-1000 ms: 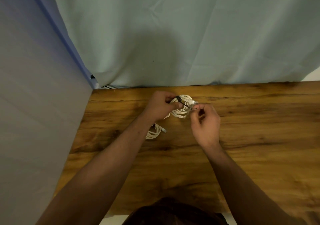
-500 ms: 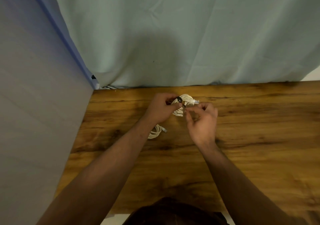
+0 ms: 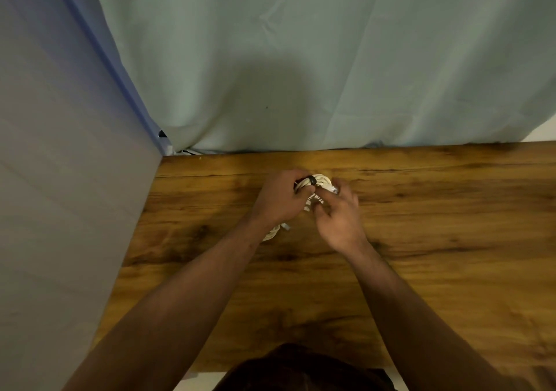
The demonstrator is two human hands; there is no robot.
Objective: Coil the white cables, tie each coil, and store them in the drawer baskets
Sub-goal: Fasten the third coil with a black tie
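Head view | tying step | our left hand [image 3: 279, 199] clamped cable coil [image 3: 322, 179] by black tie [image 3: 311, 180]; right hand [image 3: 340, 219] grip unclear | next, likely: cinch tie

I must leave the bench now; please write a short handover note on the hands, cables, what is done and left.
Left hand: grips the white cable coil over the wooden table.
Right hand: fingers at the coil's near side; grip too blurred to tell.
Black tie: looped round the coil beside the left thumb; fastened or not, unclear.
Second coil: lies on the table, partly under the left wrist.
Done: both cables coiled. Left: finish tying, store both; drawer baskets not in view.
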